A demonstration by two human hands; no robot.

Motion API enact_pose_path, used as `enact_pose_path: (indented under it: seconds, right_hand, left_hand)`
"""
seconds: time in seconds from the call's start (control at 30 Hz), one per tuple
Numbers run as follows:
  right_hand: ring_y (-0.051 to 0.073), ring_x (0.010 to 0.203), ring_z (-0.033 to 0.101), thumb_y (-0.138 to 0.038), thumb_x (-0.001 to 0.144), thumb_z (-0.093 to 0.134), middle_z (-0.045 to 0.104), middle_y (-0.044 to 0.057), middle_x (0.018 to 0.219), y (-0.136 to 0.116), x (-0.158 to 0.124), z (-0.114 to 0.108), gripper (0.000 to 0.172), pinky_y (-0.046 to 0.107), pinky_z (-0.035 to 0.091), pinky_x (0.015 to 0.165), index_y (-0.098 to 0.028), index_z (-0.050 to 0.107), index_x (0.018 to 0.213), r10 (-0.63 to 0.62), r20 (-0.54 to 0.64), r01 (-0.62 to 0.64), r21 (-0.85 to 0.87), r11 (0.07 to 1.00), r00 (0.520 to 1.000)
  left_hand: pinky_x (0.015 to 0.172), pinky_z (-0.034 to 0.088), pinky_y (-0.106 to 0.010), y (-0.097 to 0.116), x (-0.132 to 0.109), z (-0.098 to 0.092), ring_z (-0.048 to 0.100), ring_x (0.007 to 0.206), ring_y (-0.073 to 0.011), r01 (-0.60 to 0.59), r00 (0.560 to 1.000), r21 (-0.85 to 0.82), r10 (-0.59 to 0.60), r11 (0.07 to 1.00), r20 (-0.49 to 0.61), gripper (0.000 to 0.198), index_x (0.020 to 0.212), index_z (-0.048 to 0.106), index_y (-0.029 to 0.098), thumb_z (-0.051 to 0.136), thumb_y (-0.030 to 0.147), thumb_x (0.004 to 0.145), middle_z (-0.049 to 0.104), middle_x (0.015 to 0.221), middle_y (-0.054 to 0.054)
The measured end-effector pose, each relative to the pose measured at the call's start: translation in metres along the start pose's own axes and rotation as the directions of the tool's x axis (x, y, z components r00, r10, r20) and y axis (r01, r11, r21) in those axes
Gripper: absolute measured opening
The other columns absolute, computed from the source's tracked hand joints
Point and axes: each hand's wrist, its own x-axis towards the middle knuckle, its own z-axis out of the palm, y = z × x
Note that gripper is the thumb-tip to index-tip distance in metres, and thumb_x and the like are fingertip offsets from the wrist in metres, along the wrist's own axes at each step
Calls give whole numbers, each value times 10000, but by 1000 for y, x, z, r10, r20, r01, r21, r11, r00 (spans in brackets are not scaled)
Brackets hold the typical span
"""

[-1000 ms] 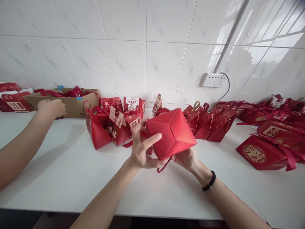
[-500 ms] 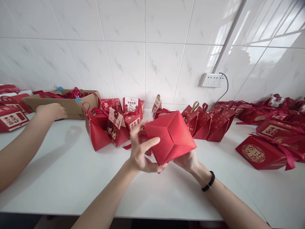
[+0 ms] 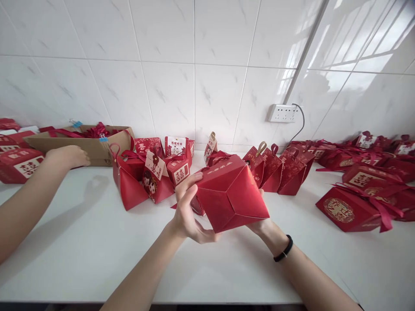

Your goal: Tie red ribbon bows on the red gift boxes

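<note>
i hold the red gift box (image 3: 231,194) just above the white counter (image 3: 97,242), folded bottom tilted toward me. my left hand (image 3: 187,209) clasps its left edge, fingers curled; my right hand (image 3: 261,222) cups it from beneath. more red boxes (image 3: 152,177) stand behind it. a co-worker's hand (image 3: 68,155) rests by the cardboard box (image 3: 94,147).

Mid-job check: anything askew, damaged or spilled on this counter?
Nothing damaged or spilled. The red box, held in the left hand and right hand, is tipped with its folded base toward the camera. Red ribbons trail over the rim of the cardboard box at far left.
</note>
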Motion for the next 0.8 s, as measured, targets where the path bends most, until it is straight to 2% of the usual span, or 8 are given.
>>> enact_pose_path:
  seconds: [0.13, 0.23, 0.37, 0.47, 0.53, 0.6, 0.7, 0.8]
  right_hand:
    - [268, 959, 618, -800, 596, 539, 684, 50, 931, -11, 0, 4, 654, 418, 521, 822, -276, 629, 977, -49, -30, 49, 10, 999, 998]
    - [302, 984, 607, -713, 632, 590, 671, 72, 941, -22, 1, 3, 551, 456, 517, 819, -262, 612, 948, -78, -91, 76, -24, 997, 993]
    - [280, 972, 595, -549, 709, 566, 616, 69, 1055, -31, 0, -6, 429, 434, 510, 802, -265, 557, 1032, -250, -213, 227, -123, 966, 945]
    - [266, 962, 574, -511, 708, 570, 547, 68, 1131, -33, -2, -11, 463, 428, 494, 798, -283, 505, 1106, -382, -163, 328, -283, 901, 910]
    - [274, 1014, 541, -545, 704, 577, 492, 74, 1174, -32, -4, -10, 510, 451, 463, 854, -290, 478, 1134, -519, -92, 437, -427, 792, 850]
    - [299, 1087, 495, -588, 669, 594, 449, 78, 1188, -30, -6, -6, 578, 491, 416, 918, -301, 450, 1148, -682, 38, 578, -566, 588, 730]
    - [352, 1149, 452, -624, 602, 594, 448, 72, 1169, -24, -10, 0, 636, 577, 341, 960, -345, 416, 1146, -801, 244, 710, -643, 288, 546]
    - [382, 1109, 482, -668, 578, 542, 482, 74, 1129, -20, -15, 4, 662, 626, 333, 924, -361, 400, 1148, -829, 233, 700, -672, 241, 509]
  left_hand:
    - [942, 447, -511, 2, 1, 1, 444, 1163, -348, 12, 999, 48, -14, 999, 43, 992, 1405, 218, 195, 699, 297, 543, 344, 1212, -131]
    - [983, 401, -542, 1, -1, 0, 343, 1263, -377, 87, 976, 3, -86, 996, 200, 1013, 1427, 137, 198, 694, 311, 588, 301, 1302, -167]
    - [996, 369, -574, -1, -6, 0, 297, 1306, -384, 351, 894, -186, -270, 918, 357, 868, 1372, 251, 189, 587, 615, 694, 317, 1371, -200]
    - [1017, 374, -538, -1, -10, 2, 362, 1284, -345, 538, 813, -274, -405, 797, 419, 788, 1302, 343, 217, 577, 663, 696, 361, 1362, -187]
    - [1030, 371, -524, 0, -10, 2, 360, 1292, -338, 583, 787, -305, -430, 753, 442, 837, 1330, 312, 233, 610, 657, 673, 328, 1396, -183]
    - [1045, 351, -542, 0, -9, 2, 346, 1301, -348, 571, 791, -305, -411, 762, 453, 920, 1381, 247, 242, 639, 644, 653, 299, 1424, -177]
    - [1047, 328, -587, 0, -4, 1, 346, 1297, -371, 431, 857, -290, -288, 854, 428, 975, 1429, 176, 236, 649, 601, 659, 305, 1434, -164]
    - [1010, 391, -567, -2, -2, 0, 390, 1267, -364, 254, 924, -292, -142, 922, 356, 928, 1434, 195, 232, 611, 588, 685, 347, 1410, -146]
